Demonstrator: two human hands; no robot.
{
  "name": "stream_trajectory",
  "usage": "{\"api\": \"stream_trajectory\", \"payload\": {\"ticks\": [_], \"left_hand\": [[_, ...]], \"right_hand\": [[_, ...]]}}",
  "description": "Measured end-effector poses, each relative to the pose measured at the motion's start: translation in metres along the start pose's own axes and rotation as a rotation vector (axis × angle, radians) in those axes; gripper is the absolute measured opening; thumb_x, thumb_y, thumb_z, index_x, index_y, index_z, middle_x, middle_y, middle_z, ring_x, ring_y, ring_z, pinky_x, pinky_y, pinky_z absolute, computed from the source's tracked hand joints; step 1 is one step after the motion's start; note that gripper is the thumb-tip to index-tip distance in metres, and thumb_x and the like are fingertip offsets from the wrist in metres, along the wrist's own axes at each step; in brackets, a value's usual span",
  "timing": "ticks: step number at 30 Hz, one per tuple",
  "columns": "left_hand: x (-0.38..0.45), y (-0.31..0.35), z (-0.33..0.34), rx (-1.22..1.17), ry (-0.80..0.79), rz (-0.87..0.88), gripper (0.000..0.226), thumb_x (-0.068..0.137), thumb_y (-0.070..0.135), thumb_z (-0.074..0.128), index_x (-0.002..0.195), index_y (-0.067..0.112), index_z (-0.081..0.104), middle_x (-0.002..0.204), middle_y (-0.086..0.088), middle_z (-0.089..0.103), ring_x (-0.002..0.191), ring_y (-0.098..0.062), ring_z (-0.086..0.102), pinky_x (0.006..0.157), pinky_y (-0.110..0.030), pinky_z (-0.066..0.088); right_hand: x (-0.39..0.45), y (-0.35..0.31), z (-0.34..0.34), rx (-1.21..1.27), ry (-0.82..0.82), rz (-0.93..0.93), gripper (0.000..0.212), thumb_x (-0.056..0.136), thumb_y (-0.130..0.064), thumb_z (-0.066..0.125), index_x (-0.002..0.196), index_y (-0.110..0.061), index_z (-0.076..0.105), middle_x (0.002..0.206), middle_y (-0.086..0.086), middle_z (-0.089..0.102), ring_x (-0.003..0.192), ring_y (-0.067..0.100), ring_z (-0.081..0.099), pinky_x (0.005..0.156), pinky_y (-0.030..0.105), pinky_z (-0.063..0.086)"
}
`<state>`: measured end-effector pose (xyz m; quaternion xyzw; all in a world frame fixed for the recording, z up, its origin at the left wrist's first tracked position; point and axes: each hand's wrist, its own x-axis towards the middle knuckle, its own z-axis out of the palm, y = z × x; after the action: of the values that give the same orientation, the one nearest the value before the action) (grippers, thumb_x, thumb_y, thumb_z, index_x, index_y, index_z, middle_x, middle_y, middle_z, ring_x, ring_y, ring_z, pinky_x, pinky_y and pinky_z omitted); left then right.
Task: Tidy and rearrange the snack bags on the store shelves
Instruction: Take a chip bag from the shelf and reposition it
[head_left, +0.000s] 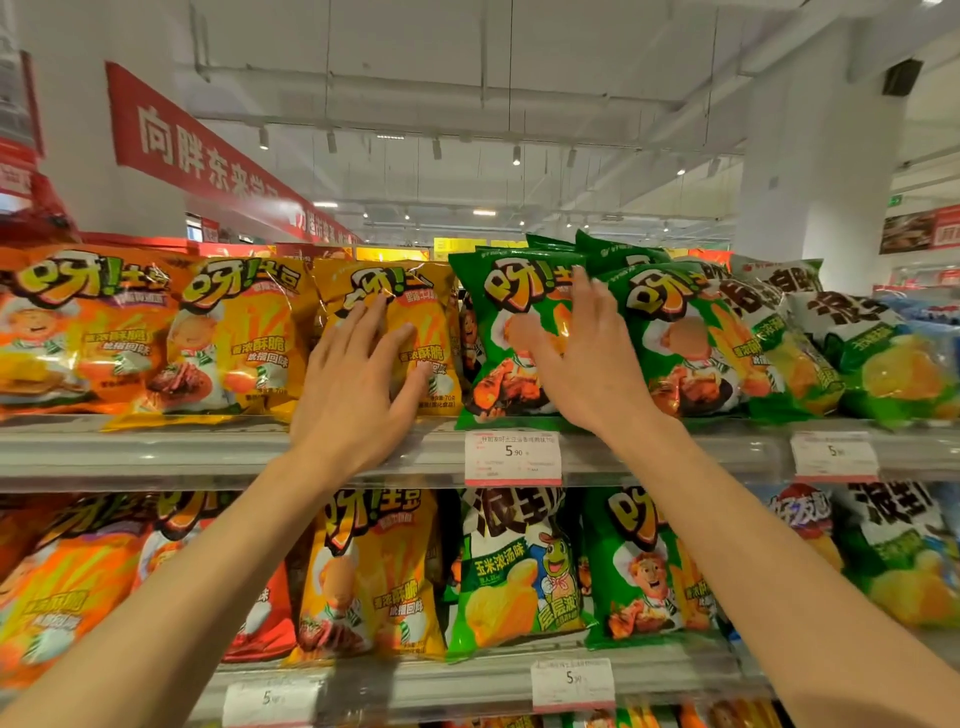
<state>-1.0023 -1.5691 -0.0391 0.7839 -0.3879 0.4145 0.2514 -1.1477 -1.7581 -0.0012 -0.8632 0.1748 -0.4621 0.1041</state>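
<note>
The left hand is laid flat, fingers straight and spread, against the front of a glossy yellow plastic snack bag standing upright on the upper shelf; nothing is gripped; the right hand is likewise spread open and pressed on a shiny green plastic snack bag just beside the yellow one. Both bags stand straight ahead of the hands, long axes vertical, each hand equally near its own bag; the gap between the two bags is judged the thing to be closed or squared. A white price tag is clipped to the shelf edge below; a lower shelf carries further bags; a red banner hangs under a white ceiling.
</note>
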Motion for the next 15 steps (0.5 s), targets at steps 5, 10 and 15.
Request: {"api": "stream_trajectory", "payload": {"ticks": [5, 10, 15], "left_hand": [[0.0, 0.001, -0.001, 0.009, -0.033, -0.002, 0.068, 0.101, 0.062, 0.023, 0.156, 0.026, 0.039, 0.172, 0.0, 0.011, 0.158, -0.015, 0.004, 0.128, -0.043, 0.008], [0.0, 0.0, -0.001, 0.013, -0.045, 0.013, 0.069, 0.101, 0.063, 0.02, 0.159, 0.028, 0.033, 0.172, 0.001, 0.008, 0.158, -0.014, 0.001, 0.128, -0.043, 0.008], [0.0, -0.001, 0.0, 0.022, -0.051, 0.023, 0.069, 0.102, 0.064, 0.018, 0.16, 0.028, 0.03, 0.172, 0.001, 0.005, 0.158, -0.014, -0.001, 0.128, -0.044, 0.008]], "right_hand": [[0.0, -0.001, 0.022, -0.142, -0.098, -0.097, 0.066, 0.107, -0.057, 0.019, 0.164, -0.025, 0.011, 0.172, 0.01, 0.0, 0.159, 0.028, -0.002, 0.128, 0.051, 0.004], [0.003, 0.001, 0.015, -0.159, -0.177, -0.116, 0.07, 0.106, -0.061, 0.017, 0.165, -0.025, 0.006, 0.172, 0.01, -0.003, 0.159, 0.028, -0.005, 0.128, 0.051, 0.0], [-0.003, 0.02, -0.019, -0.389, 0.099, -0.152, 0.073, 0.105, -0.064, 0.017, 0.161, -0.017, 0.025, 0.17, 0.015, 0.012, 0.158, 0.032, 0.002, 0.126, 0.055, -0.001]]}}
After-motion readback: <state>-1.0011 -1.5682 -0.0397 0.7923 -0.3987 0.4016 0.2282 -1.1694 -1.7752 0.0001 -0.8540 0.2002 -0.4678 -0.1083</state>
